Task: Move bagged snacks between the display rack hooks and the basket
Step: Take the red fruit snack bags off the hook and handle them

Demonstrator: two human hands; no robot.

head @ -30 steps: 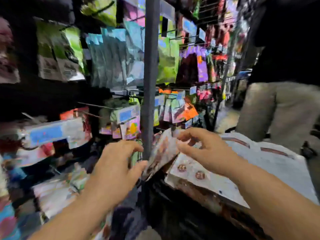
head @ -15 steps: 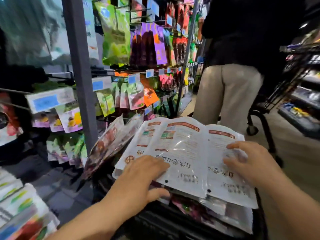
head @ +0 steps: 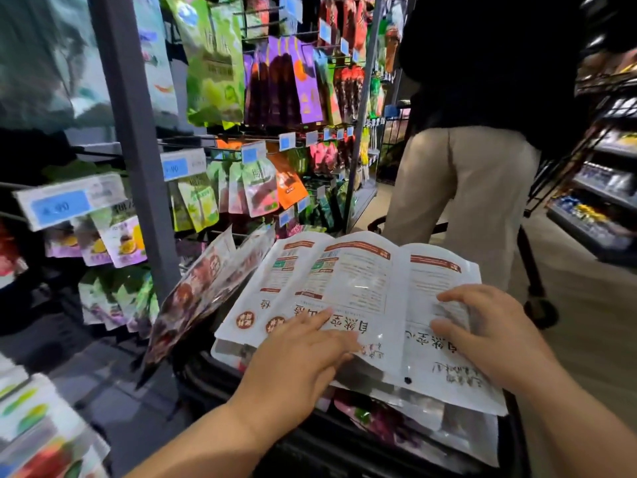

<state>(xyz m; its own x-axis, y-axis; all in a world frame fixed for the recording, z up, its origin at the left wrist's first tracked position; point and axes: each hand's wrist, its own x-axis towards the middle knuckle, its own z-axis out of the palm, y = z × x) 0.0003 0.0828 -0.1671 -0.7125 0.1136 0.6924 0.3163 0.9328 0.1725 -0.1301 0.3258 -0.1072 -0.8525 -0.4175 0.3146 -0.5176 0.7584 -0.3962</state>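
At the far left, low down, lie blurred white packets with coloured marks [head: 32, 422]. Above them a blue price tag [head: 65, 203] fronts a hook of purple-edged fruit bags [head: 120, 244]. The grey upright post [head: 138, 150] of the display rack stands next, between those hooks and the basket. Past it hang big green bags [head: 215, 67], purple bags [head: 296, 81] and, lower, an orange bag [head: 289, 183], each row tipped with small blue tags.

A sheaf of clear, dark-filled snack bags [head: 203, 293] leans tilted against the left edge of the black basket [head: 344, 450], just beside the post. On top of the basket lie the white snack bags [head: 358, 281], fanned and overlapping, printed side up (the print reads upside down from here). They cover most of the basket's mouth; under their near edge show other coloured packets [head: 379, 420].

The left hand [head: 300, 360] rests flat on the near left part of the white bags, fingers straight and forefinger stretched out, gripping nothing. The right hand [head: 489, 336] lies on the rightmost white bag, fingers spread and only lightly bent, holding nothing either.

Beyond the basket a person in a black top and beige trousers [head: 465, 188] stands in the aisle, close to the rack's far end. By that person's legs is a black wheeled frame [head: 539, 301], and store shelves [head: 603, 198] run along the right.
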